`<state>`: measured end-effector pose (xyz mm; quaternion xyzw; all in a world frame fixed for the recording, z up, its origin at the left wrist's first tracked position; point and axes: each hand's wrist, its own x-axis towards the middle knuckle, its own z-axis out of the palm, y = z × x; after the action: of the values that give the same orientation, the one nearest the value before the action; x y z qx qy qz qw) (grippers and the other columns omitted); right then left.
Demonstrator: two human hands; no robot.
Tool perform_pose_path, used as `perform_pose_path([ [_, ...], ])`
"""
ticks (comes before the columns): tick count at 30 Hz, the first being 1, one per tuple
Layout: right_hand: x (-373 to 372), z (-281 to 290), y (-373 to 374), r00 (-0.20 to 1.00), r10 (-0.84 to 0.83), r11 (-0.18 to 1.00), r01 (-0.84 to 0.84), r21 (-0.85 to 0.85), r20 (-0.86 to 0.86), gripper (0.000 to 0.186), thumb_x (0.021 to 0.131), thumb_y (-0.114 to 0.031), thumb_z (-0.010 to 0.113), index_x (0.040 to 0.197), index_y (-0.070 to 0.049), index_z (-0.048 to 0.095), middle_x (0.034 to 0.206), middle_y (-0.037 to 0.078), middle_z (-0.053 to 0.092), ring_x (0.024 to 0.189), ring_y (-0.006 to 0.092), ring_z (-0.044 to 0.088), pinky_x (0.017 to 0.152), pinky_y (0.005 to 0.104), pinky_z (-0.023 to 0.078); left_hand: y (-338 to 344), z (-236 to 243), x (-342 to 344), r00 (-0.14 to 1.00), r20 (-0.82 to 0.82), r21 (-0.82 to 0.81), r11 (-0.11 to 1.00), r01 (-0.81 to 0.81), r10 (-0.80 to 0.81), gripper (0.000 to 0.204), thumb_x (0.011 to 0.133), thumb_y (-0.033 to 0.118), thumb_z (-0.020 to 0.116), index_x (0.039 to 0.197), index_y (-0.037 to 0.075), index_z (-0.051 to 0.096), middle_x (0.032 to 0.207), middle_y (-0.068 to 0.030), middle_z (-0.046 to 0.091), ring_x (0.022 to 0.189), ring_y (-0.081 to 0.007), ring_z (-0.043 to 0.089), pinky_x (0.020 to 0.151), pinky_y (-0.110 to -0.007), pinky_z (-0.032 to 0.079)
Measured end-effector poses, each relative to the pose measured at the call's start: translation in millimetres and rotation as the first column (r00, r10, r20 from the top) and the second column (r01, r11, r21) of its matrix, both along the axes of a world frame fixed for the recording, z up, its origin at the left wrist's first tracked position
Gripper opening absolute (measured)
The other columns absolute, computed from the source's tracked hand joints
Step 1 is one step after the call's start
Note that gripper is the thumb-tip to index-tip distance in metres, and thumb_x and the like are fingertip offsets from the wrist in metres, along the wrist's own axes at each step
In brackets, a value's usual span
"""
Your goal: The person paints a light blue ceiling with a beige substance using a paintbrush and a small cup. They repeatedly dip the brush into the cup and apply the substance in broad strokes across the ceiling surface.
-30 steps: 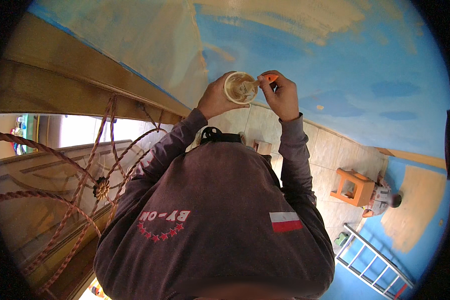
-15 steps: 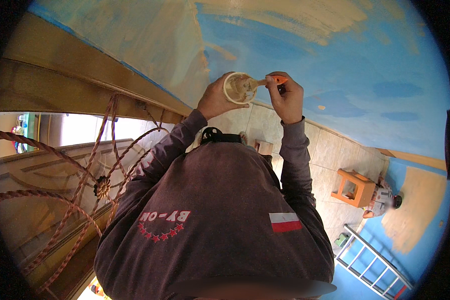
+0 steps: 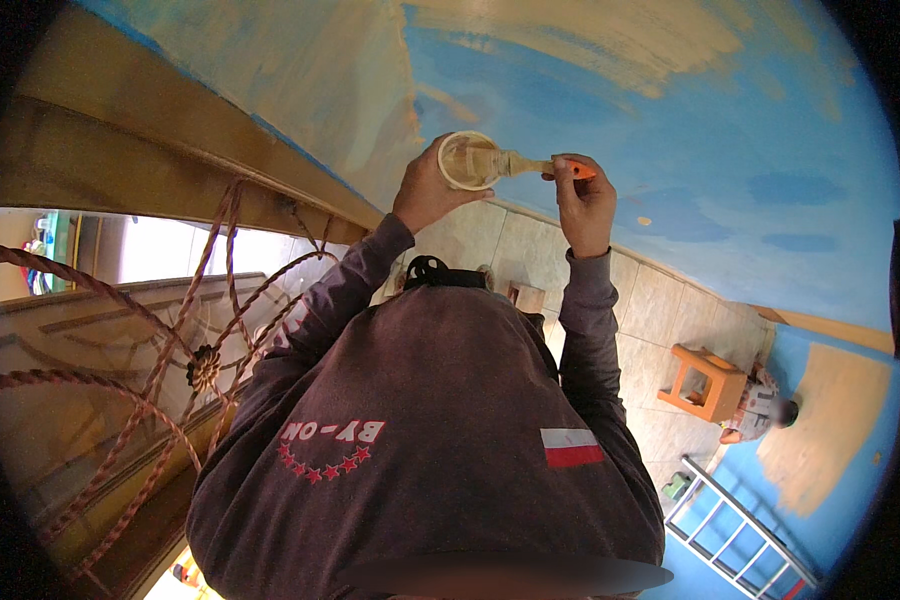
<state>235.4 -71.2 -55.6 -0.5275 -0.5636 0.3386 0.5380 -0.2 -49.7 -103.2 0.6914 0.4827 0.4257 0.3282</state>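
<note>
My left hand [image 3: 430, 190] is wrapped round a small pale tub [image 3: 453, 163] with beige paint inside, tilted so its mouth shows. Between the fingers and thumb of my right hand [image 3: 583, 205] is the orange handle of a paintbrush [image 3: 530, 164]. The brush points left, its paint-coated bristles at the tub's right rim. Beyond both hands is a blue wall [image 3: 690, 130], partly covered with beige paint in streaks and patches.
Twisted metal bars [image 3: 160, 375] of a grille stand close on my left. To the right, a person [image 3: 755, 410] is beside an orange stool [image 3: 705, 384] by the far wall. A metal ladder [image 3: 735, 530] leans at the lower right. Pale tiles [image 3: 660, 310] cover the floor.
My right hand has moved slightly right and down, drawing the bristles from inside the tub to its rim. The tub has shifted a little left and up in my left hand.
</note>
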Motion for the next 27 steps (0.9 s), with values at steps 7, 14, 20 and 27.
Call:
perform_pose_path([
  [7, 14.2, -0.5, -0.3, 0.976, 0.196, 0.951, -0.164, -0.263, 0.098, 0.021, 0.099, -0.02, 0.068, 0.103, 0.0, 0.072, 0.085, 0.006, 0.074, 0.069, 0.0102, 0.062, 0.062, 0.0281, 0.052, 8.5, -13.0, -12.6, 0.992, 0.05, -0.006, 0.993, -0.114, 0.114, 0.082, 0.066, 0.032, 0.097, 0.131, 0.005, 0.055, 0.125, -0.0148, 0.067, 0.115, -0.0279, 0.067, 0.097, -0.04, 0.056],
  [14, 11.4, -6.6, 11.5, 0.921, 0.341, 0.918, -0.283, -0.278, 0.188, 0.025, 0.1, -0.021, 0.064, 0.112, 0.0, 0.071, 0.085, 0.005, 0.074, 0.065, 0.0101, 0.059, 0.059, 0.0292, 0.05, 18.8, 5.8, -22.4, 0.986, 0.004, 0.01, 0.986, -0.166, 0.166, 0.081, 0.066, 0.03, 0.096, 0.131, 0.004, 0.055, 0.126, -0.0157, 0.067, 0.116, -0.0276, 0.067, 0.097, -0.04, 0.055],
  [20, -0.8, -13.5, 19.3, 0.934, 0.305, 0.944, -0.272, -0.186, 0.185, 0.026, 0.101, -0.019, 0.06, 0.118, -0.001, 0.067, 0.084, 0.005, 0.072, 0.063, 0.0099, 0.056, 0.059, 0.0287, 0.049, 22.6, 14.7, -24.1, 0.98, 0.039, -0.008, 0.981, -0.195, 0.195, 0.078, 0.068, 0.027, 0.096, 0.131, 0.003, 0.056, 0.126, -0.0156, 0.068, 0.115, -0.0263, 0.067, 0.097, -0.039, 0.055],
  [27, -17.5, -15.7, 34.4, 0.951, 0.265, 0.959, -0.243, -0.145, 0.159, 0.024, 0.101, -0.018, 0.06, 0.117, -0.001, 0.067, 0.085, 0.005, 0.073, 0.065, 0.0098, 0.055, 0.061, 0.028, 0.048, 50.8, 10.4, -36.1, 0.973, 0.086, 0.039, 0.975, -0.219, 0.215, 0.078, 0.069, 0.031, 0.095, 0.129, 0.001, 0.055, 0.124, -0.0166, 0.067, 0.114, -0.0273, 0.067, 0.096, -0.039, 0.055],
])
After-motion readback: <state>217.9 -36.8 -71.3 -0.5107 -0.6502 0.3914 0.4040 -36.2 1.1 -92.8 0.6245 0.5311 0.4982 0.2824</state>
